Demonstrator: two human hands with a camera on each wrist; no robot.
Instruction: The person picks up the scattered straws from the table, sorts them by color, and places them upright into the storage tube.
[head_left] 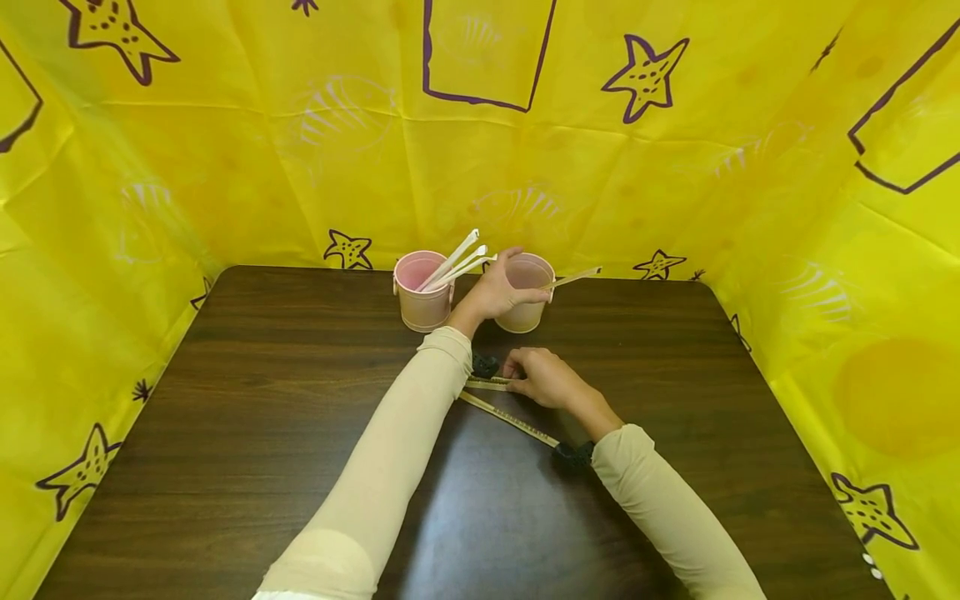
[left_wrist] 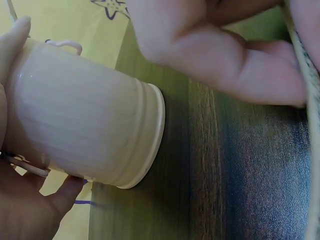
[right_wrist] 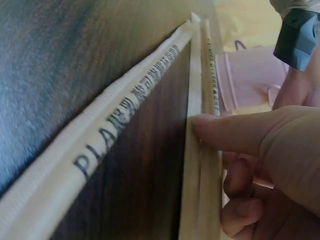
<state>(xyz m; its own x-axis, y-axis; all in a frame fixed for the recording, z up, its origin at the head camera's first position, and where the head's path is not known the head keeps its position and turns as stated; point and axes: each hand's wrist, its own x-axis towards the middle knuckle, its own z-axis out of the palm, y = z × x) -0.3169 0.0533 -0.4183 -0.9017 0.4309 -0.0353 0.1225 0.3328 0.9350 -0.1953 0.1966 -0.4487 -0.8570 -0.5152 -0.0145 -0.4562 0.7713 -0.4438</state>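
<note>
Gripping the cream bucket by its upper wall with the left hand, near the far edge of the surface, likely to steady it; pinching slim straws with the right hand, further in from that edge, presumably for finer control.

Left arm: stretched far forward
Left hand: curled in a grip
Right arm: angled inward
Right hand: pinching

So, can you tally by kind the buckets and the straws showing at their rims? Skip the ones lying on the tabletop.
Buckets: 2 (left bucket, right bucket)
White-wrapped straws: 3
Beige straw: 1 visible
Total: 6
</note>
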